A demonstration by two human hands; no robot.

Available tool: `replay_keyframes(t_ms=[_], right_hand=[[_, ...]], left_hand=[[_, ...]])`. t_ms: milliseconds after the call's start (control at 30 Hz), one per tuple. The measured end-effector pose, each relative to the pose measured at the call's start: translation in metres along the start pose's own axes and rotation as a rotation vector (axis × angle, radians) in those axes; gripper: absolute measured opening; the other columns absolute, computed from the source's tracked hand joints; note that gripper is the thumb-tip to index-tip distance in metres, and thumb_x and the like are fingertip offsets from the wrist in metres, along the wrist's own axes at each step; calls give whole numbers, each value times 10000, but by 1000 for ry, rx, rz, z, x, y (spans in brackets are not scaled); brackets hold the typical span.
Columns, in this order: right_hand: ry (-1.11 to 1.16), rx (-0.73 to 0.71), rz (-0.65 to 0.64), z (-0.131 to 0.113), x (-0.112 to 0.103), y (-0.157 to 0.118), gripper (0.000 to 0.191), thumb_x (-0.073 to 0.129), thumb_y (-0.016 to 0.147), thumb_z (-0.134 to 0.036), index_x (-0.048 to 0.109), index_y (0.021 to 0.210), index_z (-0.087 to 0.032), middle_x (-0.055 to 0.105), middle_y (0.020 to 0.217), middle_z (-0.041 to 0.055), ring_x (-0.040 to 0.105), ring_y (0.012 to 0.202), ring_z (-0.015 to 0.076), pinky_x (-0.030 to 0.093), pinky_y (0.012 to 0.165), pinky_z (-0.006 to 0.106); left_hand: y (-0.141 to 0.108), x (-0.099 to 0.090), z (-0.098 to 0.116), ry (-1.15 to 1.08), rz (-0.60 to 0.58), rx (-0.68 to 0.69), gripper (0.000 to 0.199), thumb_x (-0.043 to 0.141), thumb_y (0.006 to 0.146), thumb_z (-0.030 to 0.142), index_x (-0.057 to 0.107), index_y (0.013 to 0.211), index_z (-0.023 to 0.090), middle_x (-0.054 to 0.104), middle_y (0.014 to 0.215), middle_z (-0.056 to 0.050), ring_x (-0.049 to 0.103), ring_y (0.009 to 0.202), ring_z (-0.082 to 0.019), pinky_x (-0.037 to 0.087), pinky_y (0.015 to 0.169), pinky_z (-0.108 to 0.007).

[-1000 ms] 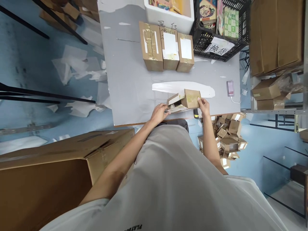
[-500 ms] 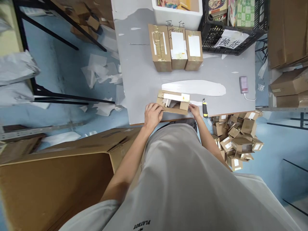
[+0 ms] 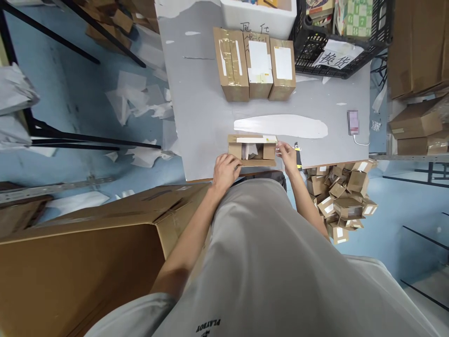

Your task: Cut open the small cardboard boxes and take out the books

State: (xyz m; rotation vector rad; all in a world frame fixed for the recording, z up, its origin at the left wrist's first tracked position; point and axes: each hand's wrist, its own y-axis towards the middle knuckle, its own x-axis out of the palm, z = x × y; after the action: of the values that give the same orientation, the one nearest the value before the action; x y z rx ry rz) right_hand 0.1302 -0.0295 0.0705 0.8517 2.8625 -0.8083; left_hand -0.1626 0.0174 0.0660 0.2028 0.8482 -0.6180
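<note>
A small open cardboard box (image 3: 251, 163) lies at the table's front edge, its flaps spread and some pale wrapping (image 3: 250, 150) inside. My left hand (image 3: 226, 172) has its fingers curled over the box's left front corner, gripping it. At the box's right end is my right hand (image 3: 287, 155), with fingers pinched together near the top right corner; whatever is between them is too small to make out. Just right of that hand, a black and yellow cutter (image 3: 298, 158) is partly hidden by it.
Three taped boxes (image 3: 234, 65) stand on the grey table (image 3: 203, 103) before a white bin (image 3: 259, 21) and a black crate (image 3: 315, 61). A phone (image 3: 353, 122) lies right. Small boxes (image 3: 347, 208) are piled beyond the edge; a large carton (image 3: 105, 271) is left.
The small box has turned nearly square to the table edge, with its flaps spread wider. My right hand has shifted slightly right and up, now overlapping the cutter.
</note>
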Motion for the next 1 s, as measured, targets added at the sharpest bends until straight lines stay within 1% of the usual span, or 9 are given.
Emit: replay_keyframes(t_ms=[100,233,400,567,667,767,833,900,1000], right_hand=[[-22,3,-14,-6,7,2,448,793,947,-583,729,1204,-221,818,1027,44,740,873,166,627,789,287],[-37,24,-37,-4,13,-4,545,812,925,-580,691,1320,-224,790,935,9,732,840,173,618,764,291],[-14,-17,-89,-3,13,-9,727,790,935,-530,622,1589,-259,816,1052,10,743,868,176,646,834,313],[-164,-104,-141,-14,22,19,850,743,970,-488,498,1744,-235,837,1145,45,750,885,200,662,916,366],[-349,-150,-163,-21,32,40,860,726,983,-448,467,1757,-177,840,1127,65,786,975,241,641,1041,415],[-567,-192,-156,-25,41,49,822,717,999,-395,450,1736,-148,843,1105,80,793,1117,308,605,1129,462],[-690,-230,-142,-25,50,46,750,701,1029,-407,459,1689,-146,842,1171,120,776,1202,354,592,1149,499],[-786,-260,-139,-21,61,39,657,686,1065,-459,495,1607,-142,820,1270,184,762,1255,392,584,1153,538],[-885,-244,-169,-13,80,29,551,747,1046,-453,571,1456,-132,799,1299,253,763,1250,421,584,1138,559]], left_hand=[[-1,2,1,-3,6,0,157,671,989,186,796,1035,270,770,1094,-120,661,1177,-370,515,1117,-576],[-1,6,3,-19,31,-11,127,670,1004,205,775,1037,267,778,1113,-114,678,1180,-361,514,1126,-569],[1,6,4,-38,28,-12,94,697,984,197,751,1025,262,780,1265,-118,684,1246,-353,518,1138,-562],[3,7,5,-66,-24,-3,133,805,932,234,757,1052,267,762,1352,-122,658,1354,-366,483,1221,-589],[3,9,7,-66,-17,-4,182,874,932,360,765,1043,265,766,1345,-130,660,1352,-374,470,1247,-600],[2,12,7,-72,-9,-2,163,817,995,402,776,1056,256,769,1352,-142,656,1370,-369,473,1249,-594],[1,13,6,-75,-11,-3,116,742,1041,352,781,1073,248,770,1365,-151,650,1389,-365,476,1249,-592],[1,15,4,-74,-15,-14,105,717,1042,316,784,1076,243,769,1375,-156,648,1396,-370,475,1252,-599],[2,18,2,-75,-9,-27,98,724,1025,299,787,1080,249,767,1387,-150,648,1401,-374,472,1261,-610]])
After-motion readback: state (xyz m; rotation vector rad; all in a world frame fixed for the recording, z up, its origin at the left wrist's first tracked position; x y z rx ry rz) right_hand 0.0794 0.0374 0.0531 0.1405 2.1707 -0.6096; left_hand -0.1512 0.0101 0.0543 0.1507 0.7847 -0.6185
